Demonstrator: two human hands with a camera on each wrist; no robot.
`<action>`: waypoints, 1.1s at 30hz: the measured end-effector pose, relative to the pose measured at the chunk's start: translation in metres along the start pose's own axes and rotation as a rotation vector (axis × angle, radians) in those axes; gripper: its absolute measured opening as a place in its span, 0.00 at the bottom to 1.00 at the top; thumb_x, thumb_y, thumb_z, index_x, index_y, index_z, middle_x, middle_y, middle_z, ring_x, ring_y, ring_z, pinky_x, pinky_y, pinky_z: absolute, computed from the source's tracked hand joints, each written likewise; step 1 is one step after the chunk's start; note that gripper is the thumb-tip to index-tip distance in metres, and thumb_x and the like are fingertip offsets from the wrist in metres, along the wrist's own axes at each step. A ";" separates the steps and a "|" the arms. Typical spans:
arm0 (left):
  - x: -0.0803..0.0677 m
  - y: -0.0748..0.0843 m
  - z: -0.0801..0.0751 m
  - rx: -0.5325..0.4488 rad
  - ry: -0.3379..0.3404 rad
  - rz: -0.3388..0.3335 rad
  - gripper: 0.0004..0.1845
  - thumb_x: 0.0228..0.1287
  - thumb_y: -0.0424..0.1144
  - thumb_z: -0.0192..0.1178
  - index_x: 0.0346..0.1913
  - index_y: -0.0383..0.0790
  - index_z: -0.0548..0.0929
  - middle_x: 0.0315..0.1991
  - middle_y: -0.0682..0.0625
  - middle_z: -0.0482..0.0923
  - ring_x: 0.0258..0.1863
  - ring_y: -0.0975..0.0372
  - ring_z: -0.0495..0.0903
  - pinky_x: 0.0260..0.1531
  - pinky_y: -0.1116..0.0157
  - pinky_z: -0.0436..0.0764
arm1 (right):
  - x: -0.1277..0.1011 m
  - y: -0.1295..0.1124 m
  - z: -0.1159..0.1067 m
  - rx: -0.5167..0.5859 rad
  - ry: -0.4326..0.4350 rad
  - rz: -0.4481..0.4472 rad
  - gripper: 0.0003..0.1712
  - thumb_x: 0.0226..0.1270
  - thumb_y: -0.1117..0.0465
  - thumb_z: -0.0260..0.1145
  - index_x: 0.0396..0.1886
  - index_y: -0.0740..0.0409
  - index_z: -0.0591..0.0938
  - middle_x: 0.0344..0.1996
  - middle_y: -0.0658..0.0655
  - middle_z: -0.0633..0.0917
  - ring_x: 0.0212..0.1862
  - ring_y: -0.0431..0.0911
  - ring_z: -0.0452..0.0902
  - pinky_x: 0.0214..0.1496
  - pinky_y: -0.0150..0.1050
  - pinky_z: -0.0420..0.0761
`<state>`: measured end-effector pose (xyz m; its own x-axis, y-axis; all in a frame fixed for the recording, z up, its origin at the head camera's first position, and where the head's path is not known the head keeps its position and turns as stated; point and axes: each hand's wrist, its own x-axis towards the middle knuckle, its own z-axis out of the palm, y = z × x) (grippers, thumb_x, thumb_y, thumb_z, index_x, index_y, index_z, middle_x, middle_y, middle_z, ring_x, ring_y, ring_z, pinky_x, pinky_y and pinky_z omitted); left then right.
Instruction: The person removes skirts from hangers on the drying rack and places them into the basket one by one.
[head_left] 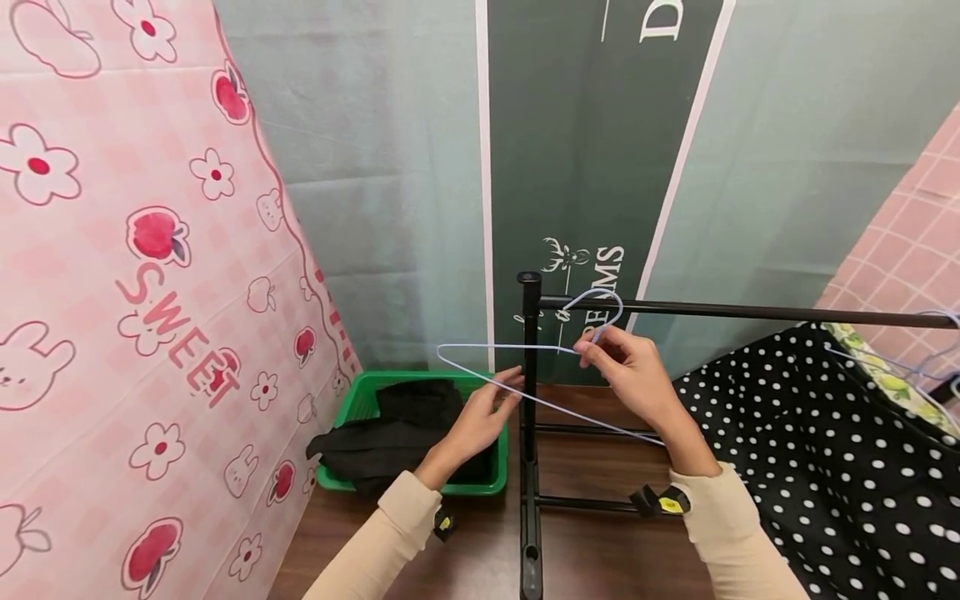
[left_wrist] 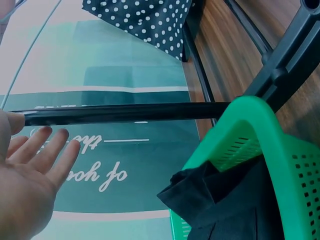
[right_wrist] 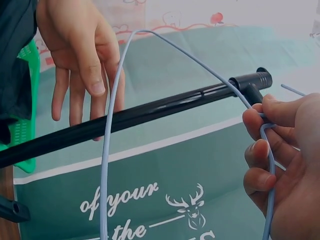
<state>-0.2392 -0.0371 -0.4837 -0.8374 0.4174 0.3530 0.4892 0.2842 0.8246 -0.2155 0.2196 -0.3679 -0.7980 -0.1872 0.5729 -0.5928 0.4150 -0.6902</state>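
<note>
Hanging by its hook on the rail [head_left: 750, 313]: a hanger [head_left: 525, 367], pinched at the neck by the right hand [head_left: 630, 375]. Lying left of the rack post [head_left: 529, 400]: a basket [head_left: 360, 400] holding clothes [head_left: 397, 425].

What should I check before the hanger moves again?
1. Right hand grips hanger at its neck: ok.
2. Left hand fingers straight, by the lower wire: ok; contact: cannot tell.
3. Hook clear of rail: cannot tell.
4. Hanger bare: ok.
5. Black garment in green basket, one end draped over the rim: ok.
6. Post stands between the hands, crossing the hanger: not ok.
</note>
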 end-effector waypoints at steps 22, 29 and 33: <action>0.014 0.001 0.018 -0.030 0.031 -0.041 0.21 0.85 0.40 0.54 0.74 0.38 0.75 0.66 0.43 0.84 0.58 0.51 0.87 0.56 0.59 0.86 | -0.015 0.014 -0.029 -0.080 0.060 0.061 0.07 0.77 0.64 0.69 0.35 0.58 0.88 0.30 0.53 0.87 0.23 0.37 0.72 0.25 0.33 0.70; 0.016 0.001 0.017 0.002 0.044 -0.056 0.21 0.86 0.40 0.54 0.72 0.36 0.76 0.63 0.43 0.86 0.58 0.49 0.86 0.55 0.55 0.86 | -0.020 0.018 -0.037 -0.110 0.069 0.060 0.10 0.77 0.63 0.70 0.31 0.57 0.86 0.34 0.39 0.85 0.25 0.38 0.73 0.27 0.32 0.71; 0.017 0.001 0.016 0.002 0.046 -0.056 0.21 0.85 0.40 0.54 0.72 0.34 0.76 0.62 0.43 0.87 0.60 0.49 0.85 0.58 0.51 0.85 | -0.020 0.019 -0.041 -0.112 0.078 0.067 0.08 0.77 0.64 0.70 0.34 0.59 0.87 0.30 0.41 0.85 0.24 0.36 0.74 0.27 0.31 0.72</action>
<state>-0.2493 -0.0161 -0.4836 -0.8739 0.3603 0.3264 0.4417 0.3078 0.8427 -0.2057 0.2674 -0.3744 -0.8220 -0.0873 0.5627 -0.5188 0.5220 -0.6770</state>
